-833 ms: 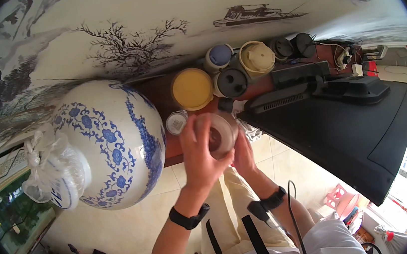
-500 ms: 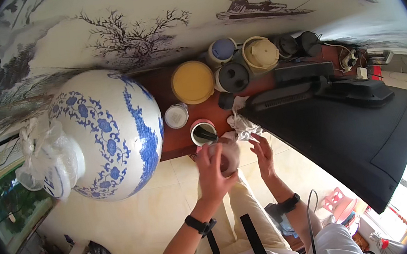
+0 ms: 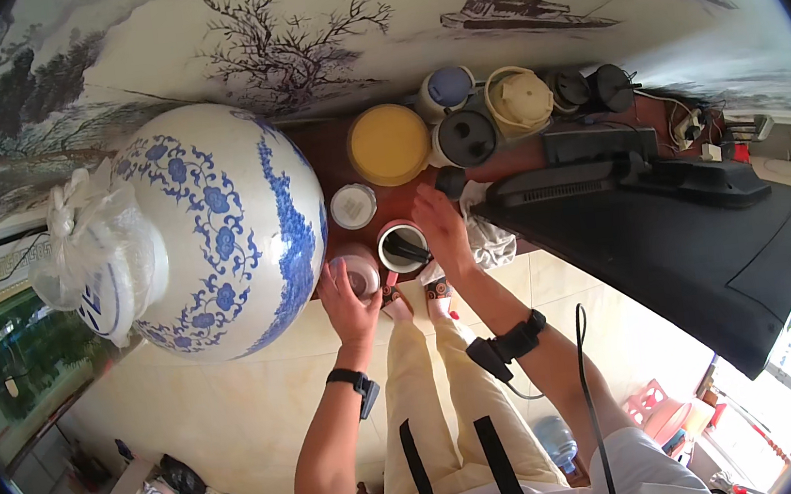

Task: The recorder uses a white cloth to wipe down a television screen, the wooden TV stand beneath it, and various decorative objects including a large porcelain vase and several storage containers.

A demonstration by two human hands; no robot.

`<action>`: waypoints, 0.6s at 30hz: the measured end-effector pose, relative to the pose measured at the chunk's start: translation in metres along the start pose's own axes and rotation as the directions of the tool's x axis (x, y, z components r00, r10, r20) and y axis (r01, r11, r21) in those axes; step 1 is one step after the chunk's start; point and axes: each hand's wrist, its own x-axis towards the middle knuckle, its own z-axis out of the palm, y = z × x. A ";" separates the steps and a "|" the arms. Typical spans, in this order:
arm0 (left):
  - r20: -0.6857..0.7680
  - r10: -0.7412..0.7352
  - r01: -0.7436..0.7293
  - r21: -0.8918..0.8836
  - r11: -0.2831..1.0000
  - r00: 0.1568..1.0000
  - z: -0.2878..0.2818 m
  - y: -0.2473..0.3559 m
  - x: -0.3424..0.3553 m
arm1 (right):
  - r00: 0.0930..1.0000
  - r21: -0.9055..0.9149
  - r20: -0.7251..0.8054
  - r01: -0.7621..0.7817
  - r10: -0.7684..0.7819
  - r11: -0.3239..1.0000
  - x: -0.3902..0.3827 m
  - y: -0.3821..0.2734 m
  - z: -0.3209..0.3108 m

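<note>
My left hand (image 3: pixel 351 305) is closed around a pinkish round jar (image 3: pixel 359 269) at the table's front edge, just right of the big vase. Its underside is hidden from above. My right hand (image 3: pixel 442 230) reaches over the table with its fingers stretched out and nothing visible in them. Its fingertips are near a small black cylinder (image 3: pixel 450 181). Between the hands stands a mug (image 3: pixel 402 245) with a pale rim and a dark object inside. A whitish crumpled cloth (image 3: pixel 489 236) lies to the right of my right wrist, and a white-lidded jar (image 3: pixel 353 207) sits behind the pinkish one.
A large blue-and-white vase (image 3: pixel 218 228) fills the left side, plastic wrap on its neck. Farther back are a yellow-lidded tub (image 3: pixel 389 145), a black-lidded canister (image 3: pixel 467 137) and a cream pitcher (image 3: pixel 520 99). A black monitor (image 3: pixel 648 238) juts out over the right side.
My left hand has carried the pinkish jar left, from over the front edge to beside the vase. My right hand has moved forward and left, past the mug.
</note>
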 end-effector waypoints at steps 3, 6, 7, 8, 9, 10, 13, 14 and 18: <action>0.012 0.000 -0.001 0.018 1.000 1.000 0.017 -0.003 0.007 | 0.986 0.154 -0.120 -0.097 0.116 0.983 0.008 0.016 -0.002; 0.056 0.038 -0.042 0.072 0.997 0.998 0.027 -0.014 0.008 | 0.982 0.142 -0.128 -0.124 0.142 0.982 0.006 0.014 -0.005; 0.067 0.043 -0.048 0.085 0.995 0.997 0.023 -0.027 0.006 | 0.937 0.259 -0.063 -0.318 0.344 0.912 -0.003 0.001 0.001; 0.064 0.046 -0.051 0.081 0.995 0.997 0.024 -0.031 0.008 | 0.856 0.352 0.005 -0.485 0.516 0.801 -0.007 -0.011 -0.002; 0.063 0.030 -0.035 0.080 0.996 0.998 0.025 -0.036 0.009 | 0.859 0.352 0.005 -0.481 0.512 0.803 -0.010 -0.011 -0.004; 0.061 0.012 -0.017 0.082 0.997 0.998 0.023 -0.043 0.010 | 0.866 0.354 -0.015 -0.462 0.499 0.813 -0.013 -0.012 -0.005; 0.116 0.033 -0.046 0.111 0.993 0.993 0.023 -0.017 0.018 | 0.896 0.246 -0.152 -0.374 0.417 0.894 -0.011 0.009 -0.044; 0.142 0.016 -0.039 0.163 0.986 0.990 0.017 -0.011 0.018 | 0.914 0.147 -0.214 -0.318 0.344 0.937 -0.009 0.008 -0.045; -0.014 0.225 -0.223 0.078 0.972 0.974 -0.001 0.018 0.013 | 0.918 0.147 -0.322 -0.194 0.232 0.970 0.003 0.019 -0.036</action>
